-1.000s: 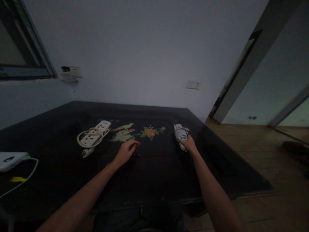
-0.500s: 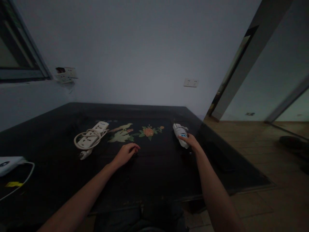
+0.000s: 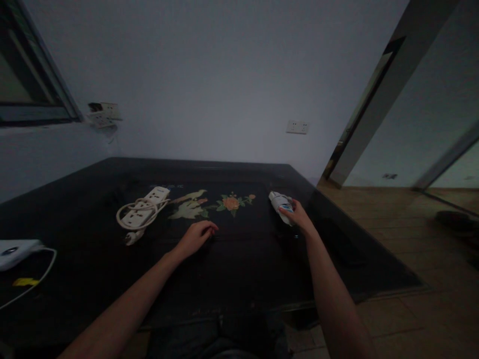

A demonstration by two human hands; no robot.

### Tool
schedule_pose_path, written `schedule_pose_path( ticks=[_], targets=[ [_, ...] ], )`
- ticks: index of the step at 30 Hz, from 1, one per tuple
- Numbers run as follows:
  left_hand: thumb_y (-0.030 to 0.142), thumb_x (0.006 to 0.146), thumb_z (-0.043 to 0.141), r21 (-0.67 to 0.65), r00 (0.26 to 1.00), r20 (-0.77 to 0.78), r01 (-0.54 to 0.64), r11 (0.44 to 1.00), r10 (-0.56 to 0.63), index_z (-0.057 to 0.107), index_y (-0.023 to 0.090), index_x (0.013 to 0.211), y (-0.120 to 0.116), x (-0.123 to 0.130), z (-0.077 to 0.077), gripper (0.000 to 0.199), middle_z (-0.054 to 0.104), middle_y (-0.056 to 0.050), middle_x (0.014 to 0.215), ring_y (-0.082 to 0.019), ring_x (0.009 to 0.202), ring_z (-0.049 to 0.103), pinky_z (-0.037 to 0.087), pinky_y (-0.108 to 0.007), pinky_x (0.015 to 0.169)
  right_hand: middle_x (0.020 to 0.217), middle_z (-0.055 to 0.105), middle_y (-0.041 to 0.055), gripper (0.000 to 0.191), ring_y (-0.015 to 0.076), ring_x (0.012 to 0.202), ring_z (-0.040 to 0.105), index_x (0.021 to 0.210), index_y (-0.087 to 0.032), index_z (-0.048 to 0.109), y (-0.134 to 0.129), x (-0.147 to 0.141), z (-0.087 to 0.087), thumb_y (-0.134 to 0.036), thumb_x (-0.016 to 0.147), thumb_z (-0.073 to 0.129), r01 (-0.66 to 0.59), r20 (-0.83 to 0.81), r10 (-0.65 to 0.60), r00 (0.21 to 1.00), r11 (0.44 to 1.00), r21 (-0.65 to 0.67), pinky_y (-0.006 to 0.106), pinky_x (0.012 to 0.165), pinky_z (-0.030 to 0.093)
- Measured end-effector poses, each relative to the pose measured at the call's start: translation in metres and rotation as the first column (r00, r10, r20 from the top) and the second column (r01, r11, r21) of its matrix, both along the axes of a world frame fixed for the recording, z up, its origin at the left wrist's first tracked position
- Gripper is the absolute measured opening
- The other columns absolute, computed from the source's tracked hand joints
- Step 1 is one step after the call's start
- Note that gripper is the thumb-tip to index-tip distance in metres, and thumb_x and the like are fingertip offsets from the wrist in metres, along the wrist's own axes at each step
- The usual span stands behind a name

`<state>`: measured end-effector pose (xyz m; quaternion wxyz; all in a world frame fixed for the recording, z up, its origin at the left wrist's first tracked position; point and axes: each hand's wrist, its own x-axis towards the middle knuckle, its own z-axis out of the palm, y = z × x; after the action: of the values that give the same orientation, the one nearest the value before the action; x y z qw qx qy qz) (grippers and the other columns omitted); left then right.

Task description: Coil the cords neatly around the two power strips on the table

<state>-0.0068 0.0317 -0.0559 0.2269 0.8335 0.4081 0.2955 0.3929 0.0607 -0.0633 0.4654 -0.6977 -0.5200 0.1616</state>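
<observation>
My right hand (image 3: 297, 213) is closed around the near end of a white power strip (image 3: 279, 202) with its cord wound about it, at the right of the dark table (image 3: 232, 269). A blue patch shows by the fingers; the palm side is hidden. My left hand (image 3: 196, 235) rests on the tabletop near the middle, its fingers curled in and nothing seen in them. Left of it lies a second white power strip (image 3: 140, 212), its cord looped loosely over it and its plug (image 3: 132, 237) at the near end.
A white device (image 3: 17, 253) with a white cable (image 3: 48, 269) lies at the far left, near a yellow scrap (image 3: 25, 282). Painted flowers (image 3: 230, 203) decorate the tabletop. Behind stands a wall with an outlet (image 3: 298, 127). The table's right edge borders a tiled floor (image 3: 404, 249).
My right hand has shifted its grip slightly on the wound power strip, the fingers now further around its right side. My left hand stays put. The view has moved a little.
</observation>
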Motion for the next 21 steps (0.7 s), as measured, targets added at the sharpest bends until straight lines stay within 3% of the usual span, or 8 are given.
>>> schedule_pose_path(
  ticks=[3,8,12,15,18,21],
  targets=[
    [0.016,0.085,0.042,0.004,1.000,0.006,0.002,1.000,-0.002,0.065,0.019,0.091,-0.001,-0.001,0.001,0.024,0.067,-0.002,0.080,-0.015,0.077,0.063,0.047,-0.026,0.071,0.113,0.063,0.0163,0.078,0.0294,0.100,0.061,0.125,-0.013,0.050,-0.001,-0.004,0.006,-0.047,0.060,0.074,0.060,0.069,-0.061,0.996,0.998,0.018,0.042,0.088,0.047],
    [0.014,0.084,0.043,0.032,1.000,0.003,-0.005,0.999,0.005,0.066,0.018,0.092,-0.002,-0.002,0.003,0.024,0.066,-0.003,0.081,-0.016,0.077,0.062,0.046,-0.026,0.071,0.126,0.052,0.0232,0.074,0.0329,0.117,0.047,0.129,-0.006,0.045,-0.008,-0.019,0.024,-0.047,0.070,0.064,0.111,0.180,-0.141,0.974,0.980,0.166,0.047,0.101,0.034],
    [0.015,0.086,0.043,0.049,0.999,0.005,-0.036,0.998,0.036,0.065,0.019,0.095,-0.005,-0.003,0.006,0.025,0.067,-0.003,0.086,-0.017,0.082,0.062,0.047,-0.028,0.076,0.119,0.055,0.0193,0.055,0.0301,0.114,0.046,0.123,-0.010,0.052,-0.016,-0.038,0.036,-0.043,0.080,0.055,0.029,0.291,-0.124,0.949,0.951,0.309,0.046,0.100,0.034],
    [0.016,0.088,0.043,0.112,0.994,0.030,-0.112,0.987,0.110,0.064,0.020,0.100,-0.006,-0.008,0.016,0.025,0.066,-0.006,0.097,-0.019,0.093,0.061,0.046,-0.033,0.085,0.111,0.058,0.0154,0.040,0.0285,0.107,0.049,0.114,-0.015,0.058,-0.024,-0.057,0.042,-0.039,0.084,0.050,-0.090,0.406,-0.095,0.909,0.907,0.412,0.045,0.095,0.039],
    [0.016,0.089,0.042,0.259,0.950,0.148,-0.304,0.917,0.273,0.061,0.020,0.107,-0.004,-0.028,0.036,0.027,0.064,-0.007,0.107,-0.021,0.104,0.057,0.043,-0.036,0.093,0.108,0.057,0.0137,0.032,0.0277,0.104,0.050,0.110,-0.018,0.060,-0.030,-0.075,0.043,-0.036,0.086,0.049,-0.166,0.427,-0.041,0.903,0.884,0.437,0.045,0.090,0.043],
    [0.019,0.089,0.043,0.322,0.820,0.226,-0.573,0.754,0.527,0.056,0.019,0.117,0.006,-0.069,0.055,0.031,0.061,-0.009,0.112,-0.022,0.108,0.055,0.040,-0.037,0.098,0.108,0.057,0.0126,0.029,0.0272,0.102,0.053,0.107,-0.021,0.062,-0.031,-0.088,0.039,-0.036,0.086,0.050,-0.252,0.437,0.051,0.898,0.874,0.416,0.044,0.087,0.045]
  ],
)
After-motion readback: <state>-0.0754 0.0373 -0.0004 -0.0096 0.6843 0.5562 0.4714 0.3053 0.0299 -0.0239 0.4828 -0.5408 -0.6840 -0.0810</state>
